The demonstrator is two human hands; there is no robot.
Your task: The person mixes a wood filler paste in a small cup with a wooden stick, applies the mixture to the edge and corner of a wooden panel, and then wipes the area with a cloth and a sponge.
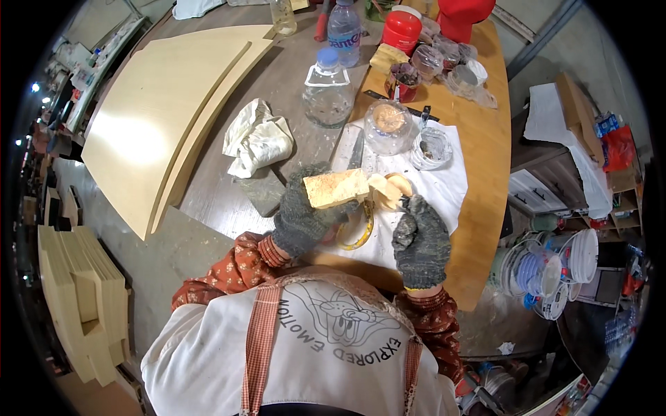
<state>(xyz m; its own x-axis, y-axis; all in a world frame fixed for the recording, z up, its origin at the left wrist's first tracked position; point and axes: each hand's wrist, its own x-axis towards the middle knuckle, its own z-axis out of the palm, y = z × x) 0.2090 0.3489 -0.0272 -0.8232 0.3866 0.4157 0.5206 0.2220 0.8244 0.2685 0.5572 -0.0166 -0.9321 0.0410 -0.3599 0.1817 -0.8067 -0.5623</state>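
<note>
Steadying: pale yellow block (337, 188) is clasped by left hand (303, 216), fingers wrapped, near white sheet (445, 188) | right hand (420, 240) fingers look bent, any pinch cannot be confirmed | block should be kept level, pressure light

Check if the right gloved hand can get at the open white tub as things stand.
Probably yes: the right hand is near the tub, and the stretch of white sheet between them looks unobstructed. The hand is curled, though, and I can't tell whether it's holding something.
</note>
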